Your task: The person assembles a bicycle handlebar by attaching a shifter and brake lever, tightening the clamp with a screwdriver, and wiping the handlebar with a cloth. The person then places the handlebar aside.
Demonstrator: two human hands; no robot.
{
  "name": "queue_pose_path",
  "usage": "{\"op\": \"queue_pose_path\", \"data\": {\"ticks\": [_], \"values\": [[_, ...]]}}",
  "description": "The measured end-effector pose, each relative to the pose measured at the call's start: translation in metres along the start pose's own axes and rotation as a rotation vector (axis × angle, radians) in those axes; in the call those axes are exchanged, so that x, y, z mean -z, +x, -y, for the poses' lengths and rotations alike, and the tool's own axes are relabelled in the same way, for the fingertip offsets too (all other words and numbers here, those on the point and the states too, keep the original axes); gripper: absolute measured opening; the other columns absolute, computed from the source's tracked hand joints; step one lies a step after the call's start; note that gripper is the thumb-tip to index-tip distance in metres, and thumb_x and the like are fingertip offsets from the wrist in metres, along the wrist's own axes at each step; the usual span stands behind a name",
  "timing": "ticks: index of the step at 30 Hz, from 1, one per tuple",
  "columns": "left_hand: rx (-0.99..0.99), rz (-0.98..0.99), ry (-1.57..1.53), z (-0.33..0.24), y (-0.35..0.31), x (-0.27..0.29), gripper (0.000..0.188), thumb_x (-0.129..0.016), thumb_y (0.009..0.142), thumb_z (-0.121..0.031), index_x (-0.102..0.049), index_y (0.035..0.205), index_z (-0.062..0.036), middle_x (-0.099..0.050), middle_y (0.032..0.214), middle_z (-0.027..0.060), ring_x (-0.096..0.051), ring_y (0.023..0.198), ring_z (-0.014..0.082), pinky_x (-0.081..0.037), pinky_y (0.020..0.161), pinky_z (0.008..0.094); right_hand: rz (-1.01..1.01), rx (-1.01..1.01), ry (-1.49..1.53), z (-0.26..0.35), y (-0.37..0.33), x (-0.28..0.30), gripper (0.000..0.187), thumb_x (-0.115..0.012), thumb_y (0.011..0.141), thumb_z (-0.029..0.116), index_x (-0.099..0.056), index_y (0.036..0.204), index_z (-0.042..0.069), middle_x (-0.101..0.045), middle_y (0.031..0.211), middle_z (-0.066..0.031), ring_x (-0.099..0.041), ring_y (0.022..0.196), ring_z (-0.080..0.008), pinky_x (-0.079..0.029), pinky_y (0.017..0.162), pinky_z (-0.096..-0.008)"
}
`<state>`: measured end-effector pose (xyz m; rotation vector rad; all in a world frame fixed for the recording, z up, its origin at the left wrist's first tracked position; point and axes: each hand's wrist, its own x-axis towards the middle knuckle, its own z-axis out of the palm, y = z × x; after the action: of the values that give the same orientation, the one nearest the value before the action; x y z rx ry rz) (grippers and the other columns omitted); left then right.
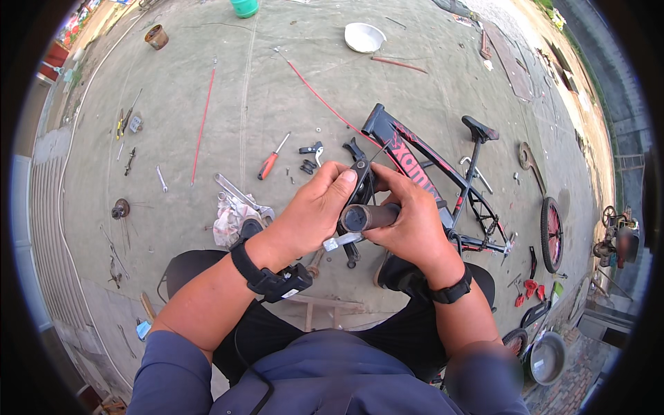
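Observation:
My left hand (311, 207) is closed on a black bicycle handlebar (361, 173), its thumb pressed on the dark metal near a round bolt. From the right, my right hand (411, 218) curls its fingers around the same handlebar, next to a worn dark rubber grip (370, 217) whose round end points at me. Below the grip a silver brake lever (342, 241) sticks out to the left. A black and red bicycle frame (415, 159) with its saddle (479, 128) lies just right of my hands. My palms hide much of the handlebar.
Left of my hands lie an orange-handled screwdriver (268, 164), a loose brake lever (315, 150), a crumpled cloth (235, 221) and a wrench (162, 178). A red rod (203, 124) lies farther left. At the far side sits a white basin (364, 38); a wheel (551, 235) is at right.

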<state>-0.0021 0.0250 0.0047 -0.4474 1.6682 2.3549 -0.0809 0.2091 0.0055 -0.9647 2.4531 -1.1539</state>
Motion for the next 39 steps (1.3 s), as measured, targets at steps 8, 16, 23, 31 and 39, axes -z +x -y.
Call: {"op": "queue_pose_path", "data": {"ticks": [8,16,23,31,39], "values": [[-0.055,-0.021,0.132,0.001,0.001,0.012,0.036,-0.043,0.114,-0.038,-0.052,0.124,-0.005,-0.062,0.1,0.0014,-0.058,0.08,0.0059,-0.049,0.069,0.0227,-0.157,-0.008,0.065,-0.009,0.0,0.016,0.052,-0.083,0.074,0.013,-0.072,0.123,0.003,-0.076,0.095,-0.0103,-0.073,0.084,-0.0192,-0.059,0.079,-0.0307],[-0.014,0.038,0.033,-0.001,-0.01,0.007,0.038,-0.042,0.114,-0.036,-0.049,0.133,-0.0038,-0.065,0.105,0.0042,-0.066,0.078,0.0094,-0.057,0.069,0.0266,0.005,-0.201,0.34,-0.019,-0.002,0.046,0.019,-0.072,0.089,-0.001,-0.075,0.108,-0.003,-0.072,0.103,-0.009,-0.068,0.083,-0.0148,-0.056,0.074,-0.0305],[0.02,0.056,0.001,0.001,-0.011,0.009,0.039,-0.043,0.114,-0.036,-0.049,0.135,-0.003,-0.067,0.105,0.0043,-0.067,0.077,0.0099,-0.056,0.069,0.0263,0.079,-0.155,0.65,-0.028,-0.001,0.056,0.015,-0.077,0.087,0.0,-0.074,0.102,-0.003,-0.07,0.099,-0.0073,-0.066,0.084,-0.0134,-0.053,0.075,-0.0286],[0.073,0.171,0.037,0.001,-0.011,0.013,0.042,-0.043,0.114,-0.038,-0.049,0.135,-0.0022,-0.069,0.109,0.0055,-0.068,0.082,0.0097,-0.057,0.07,0.0269,0.143,-0.128,0.59,-0.031,-0.003,0.057,0.016,-0.077,0.091,0.008,-0.072,0.099,-0.005,-0.066,0.095,-0.0109,-0.066,0.078,-0.0179,-0.055,0.069,-0.0293],[0.053,0.212,-0.033,0.004,-0.009,0.011,0.047,-0.044,0.113,-0.041,-0.048,0.138,-0.0009,-0.07,0.112,0.0069,-0.069,0.091,0.0096,-0.06,0.075,0.0284,0.047,-0.189,0.616,-0.03,-0.005,0.052,0.017,-0.072,0.098,0.011,-0.07,0.102,-0.005,-0.066,0.094,-0.0092,-0.067,0.078,-0.0176,-0.058,0.067,-0.0307]]}}
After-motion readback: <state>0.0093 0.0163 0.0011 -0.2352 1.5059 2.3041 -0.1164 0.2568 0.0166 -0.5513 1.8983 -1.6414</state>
